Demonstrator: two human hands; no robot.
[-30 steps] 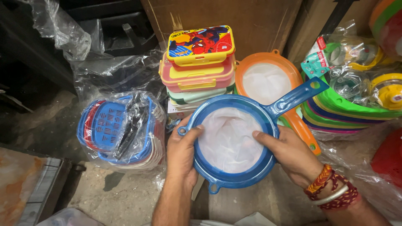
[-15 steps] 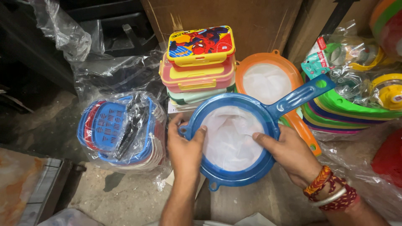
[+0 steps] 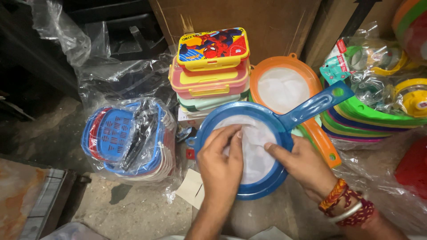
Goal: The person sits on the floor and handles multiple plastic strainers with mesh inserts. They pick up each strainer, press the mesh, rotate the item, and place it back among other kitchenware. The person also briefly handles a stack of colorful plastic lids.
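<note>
Since a second ago the left hand [image 3: 221,153] has slid from the nine o'clock rim of the round blue plastic sieve [image 3: 249,151] onto its white mesh, fingers flat and open, while the right hand [image 3: 302,164] grips the four o'clock rim, suggesting smoothing

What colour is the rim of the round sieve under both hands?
Blue rim of the round plastic sieve, with white mesh; the head view shows it.

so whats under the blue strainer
An orange strainer of the same kind lies partly beneath the blue strainer, its handle running under the blue one. The left hand and right hand cover the rest.
</note>
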